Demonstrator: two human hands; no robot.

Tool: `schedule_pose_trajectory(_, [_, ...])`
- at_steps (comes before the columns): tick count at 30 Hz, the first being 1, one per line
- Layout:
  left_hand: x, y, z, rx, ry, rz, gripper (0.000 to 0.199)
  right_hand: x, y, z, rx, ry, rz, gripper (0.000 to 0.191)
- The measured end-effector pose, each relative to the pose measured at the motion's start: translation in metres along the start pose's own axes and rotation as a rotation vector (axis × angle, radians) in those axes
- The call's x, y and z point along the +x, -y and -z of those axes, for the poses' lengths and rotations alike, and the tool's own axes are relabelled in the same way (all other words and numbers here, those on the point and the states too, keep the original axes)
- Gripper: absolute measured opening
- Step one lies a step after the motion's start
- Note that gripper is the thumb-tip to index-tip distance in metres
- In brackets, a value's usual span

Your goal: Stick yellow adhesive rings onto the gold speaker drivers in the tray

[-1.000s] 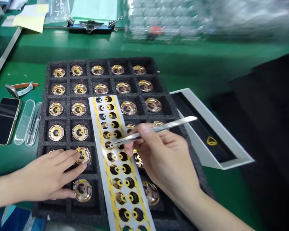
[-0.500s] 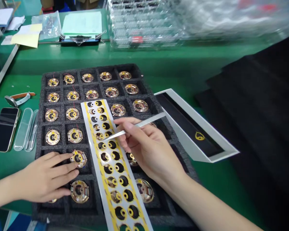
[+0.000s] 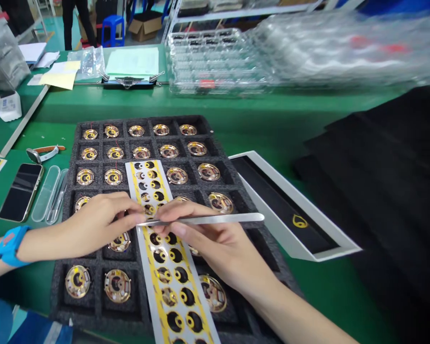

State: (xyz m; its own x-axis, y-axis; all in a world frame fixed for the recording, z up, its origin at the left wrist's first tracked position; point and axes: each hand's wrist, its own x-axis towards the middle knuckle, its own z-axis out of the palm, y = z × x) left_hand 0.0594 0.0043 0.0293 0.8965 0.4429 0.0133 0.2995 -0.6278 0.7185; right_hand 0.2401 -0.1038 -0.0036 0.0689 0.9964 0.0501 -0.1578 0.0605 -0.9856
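My right hand (image 3: 215, 241) grips a pair of metal tweezers (image 3: 232, 218), held nearly level with the tip pointing left. At that tip, the thumb and forefinger of my left hand (image 3: 100, 224) are pinched together; anything between them is too small to make out. Both hands are over a long sticker sheet (image 3: 158, 306) with yellow borders and two columns of round cut-outs. It lies across a dark foam tray (image 3: 99, 286), whose compartments hold gold-coloured round watch parts (image 3: 117, 285). Several of these parts carry a yellow ring-shaped piece. My hands hide some compartments.
Right of the tray is a white open box (image 3: 272, 215) with a yellow sticker piece (image 3: 300, 221) on its dark inside. Black sheets (image 3: 380, 191) are stacked beyond. At left lie a phone (image 3: 21, 193), a clear case (image 3: 46, 193) and a wristwatch (image 3: 45, 153). Clear plastic trays (image 3: 215, 67) stand behind.
My left hand has left the watch part at the tray's left and come right to the tweezers' tip. The tweezers now lie flatter. The camera view has tilted upward.
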Motion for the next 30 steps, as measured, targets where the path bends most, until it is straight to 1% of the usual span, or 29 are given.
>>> schedule_pose_trajectory(3, [0.010,-0.002,-0.004,-0.091,0.000,0.011,0.025,0.000,0.001,-0.001,0.013,-0.039,0.003,0.007])
schedule_pose_trajectory(5, [0.013,-0.001,-0.005,-0.049,-0.010,-0.013,0.027,0.000,0.003,0.001,-0.003,-0.068,-0.007,0.008])
schedule_pose_trajectory(7, [0.013,0.004,-0.005,0.091,-0.034,-0.057,0.027,0.000,0.005,0.007,-0.071,-0.113,-0.010,0.011])
schedule_pose_trajectory(10, [0.012,0.019,-0.004,0.383,-0.061,-0.175,0.028,0.001,0.005,0.022,-0.234,-0.219,0.014,0.015])
schedule_pose_trajectory(12, [0.010,0.029,-0.006,0.499,-0.007,-0.277,0.030,0.003,0.002,0.032,-0.326,-0.253,0.017,0.014])
schedule_pose_trajectory(15, [0.006,0.039,-0.013,0.547,0.155,-0.369,0.039,0.007,-0.006,0.040,-0.408,-0.223,0.008,0.017])
schedule_pose_trajectory(17, [0.004,0.041,-0.017,0.564,0.236,-0.372,0.048,0.008,-0.011,0.042,-0.432,-0.196,0.000,0.020])
schedule_pose_trajectory(19, [0.003,0.042,-0.020,0.570,0.268,-0.357,0.052,0.008,-0.013,0.043,-0.437,-0.186,-0.006,0.023])
schedule_pose_trajectory(25, [0.004,0.043,-0.022,0.565,0.276,-0.355,0.054,0.007,-0.014,0.046,-0.438,-0.192,-0.028,0.027])
schedule_pose_trajectory(28, [0.005,0.041,-0.021,0.551,0.282,-0.348,0.053,0.007,-0.014,0.047,-0.435,-0.198,-0.071,0.031])
schedule_pose_trajectory(30, [0.006,0.040,-0.020,0.539,0.287,-0.343,0.052,0.008,-0.013,0.048,-0.427,-0.210,-0.109,0.029])
